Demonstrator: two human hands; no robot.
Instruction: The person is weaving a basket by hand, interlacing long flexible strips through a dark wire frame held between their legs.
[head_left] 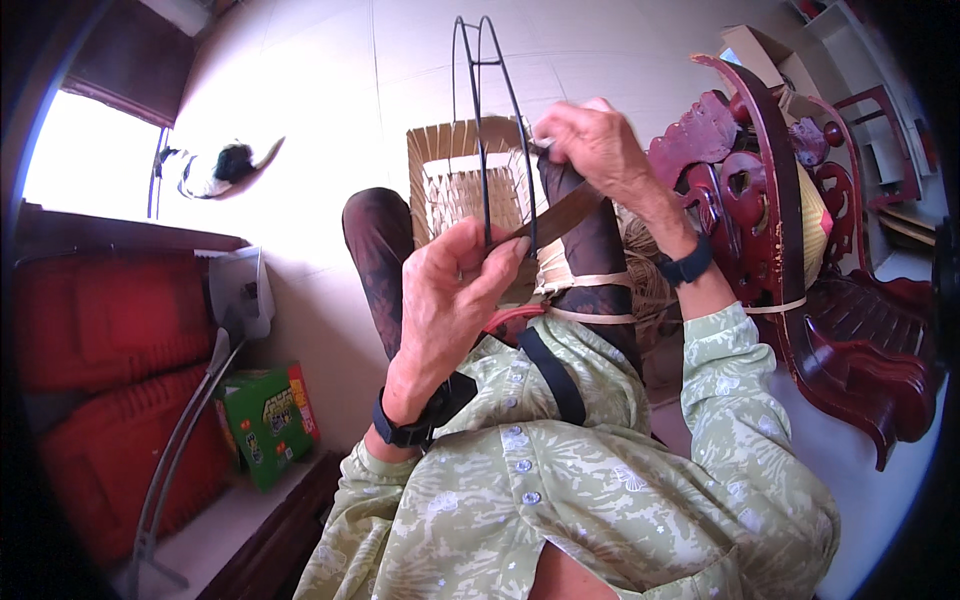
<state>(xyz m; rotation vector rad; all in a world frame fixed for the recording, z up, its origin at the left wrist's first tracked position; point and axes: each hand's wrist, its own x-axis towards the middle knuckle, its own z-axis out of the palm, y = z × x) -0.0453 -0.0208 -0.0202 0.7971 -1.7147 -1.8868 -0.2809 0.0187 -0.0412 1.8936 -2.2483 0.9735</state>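
My left hand (455, 290) is closed, thumb and fingers pinching a dark brown flat strip (566, 212) against the lower end of a thin black wire frame (487, 63). The frame stands up from that hand, two long bent loops joined by a short crossbar. From the pinch the strip runs up to the right, passing below my right wrist. My right hand (590, 142) is raised and closed, with a small pale bit at its fingertips that I cannot make out. Behind the frame, between my knees, sits a beige woven rectangular piece (430, 140).
Pale bands (595, 281) loop around my right thigh, beside a coil of tan cord (648, 270). A carved dark red wooden chair (740, 190) stands at the right. On the left are red cushions (110, 320), a green box (265, 425) and a black-and-white animal (215, 170) on the floor.
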